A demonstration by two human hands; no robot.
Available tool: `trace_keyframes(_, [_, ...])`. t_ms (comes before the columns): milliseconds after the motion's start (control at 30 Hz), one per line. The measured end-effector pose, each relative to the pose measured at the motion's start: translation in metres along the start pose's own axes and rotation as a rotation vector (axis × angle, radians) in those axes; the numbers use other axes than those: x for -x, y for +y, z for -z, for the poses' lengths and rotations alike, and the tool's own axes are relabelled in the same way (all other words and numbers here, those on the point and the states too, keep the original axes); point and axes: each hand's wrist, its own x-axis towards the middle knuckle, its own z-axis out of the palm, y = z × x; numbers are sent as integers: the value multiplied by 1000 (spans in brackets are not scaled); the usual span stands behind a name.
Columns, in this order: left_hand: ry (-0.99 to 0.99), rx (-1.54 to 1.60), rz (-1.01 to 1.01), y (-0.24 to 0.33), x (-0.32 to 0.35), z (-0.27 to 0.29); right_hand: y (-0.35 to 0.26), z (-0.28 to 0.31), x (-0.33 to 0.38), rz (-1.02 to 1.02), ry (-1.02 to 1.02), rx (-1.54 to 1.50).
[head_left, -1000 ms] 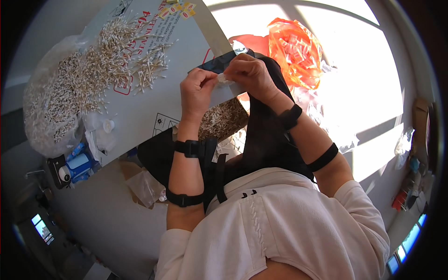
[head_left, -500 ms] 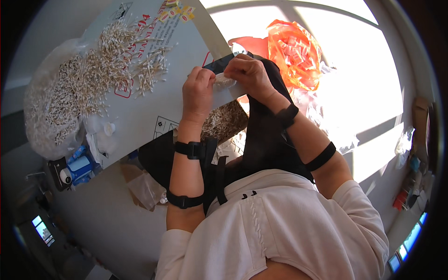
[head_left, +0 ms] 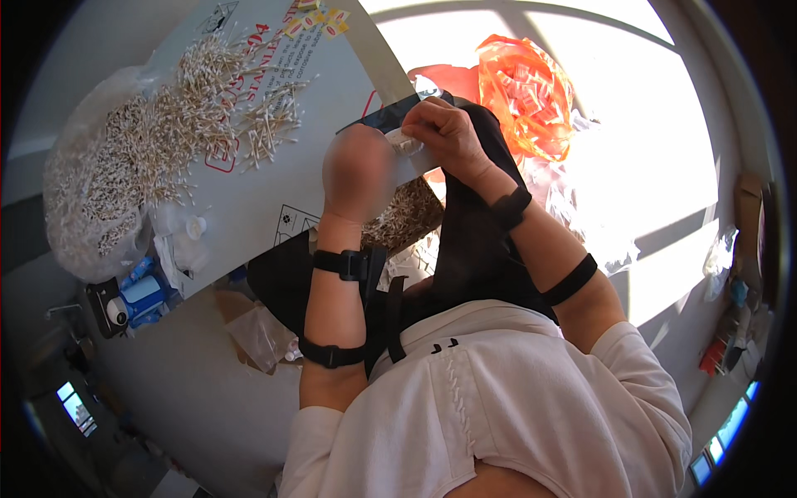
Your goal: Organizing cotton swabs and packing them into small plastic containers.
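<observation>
The left hand (head_left: 359, 173) and right hand (head_left: 444, 137) meet just above the near edge of the white cardboard sheet (head_left: 249, 199), both closed on a small clear plastic packet (head_left: 413, 149) pinched between them; the left hand is blurred, so the exact set of its fingers cannot be told, while the right hand's fingers curl over the packet's top. Each forearm carries black straps at wrist and upper forearm (four bands in all). Under the hands, at the sheet's near edge, sits an open bag of cotton swabs (head_left: 407, 217). Across the sheet to the left lies a loose scatter of cotton swabs (head_left: 207, 108), spilling from a large clear bag (head_left: 79, 199) at the sheet's left edge. Right of the sheet, an orange plastic bag (head_left: 523, 91) rests in bright sunlight.
</observation>
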Motion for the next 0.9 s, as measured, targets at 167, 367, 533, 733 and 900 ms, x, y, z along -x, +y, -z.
trace_keyframes(167, [19, -63, 36, -1, -3, 0, -2, 1, 2, 0, -68, 5])
trace_keyframes(367, [-57, 456, 341, -8, -1, 1, 6, -3, 1, -2, -40, -54])
trace_keyframes(533, [-61, 730, 567, -16, 8, -4, 13, -6, 4, -170, -76, -468])
trace_keyframes(733, [-151, 518, 370, -15, -1, -1, 12, 4, -5, 7, -111, -90])
trace_keyframes(900, [-177, 550, 426, -10, 0, 9, 14, 2, 1, -174, -75, -282])
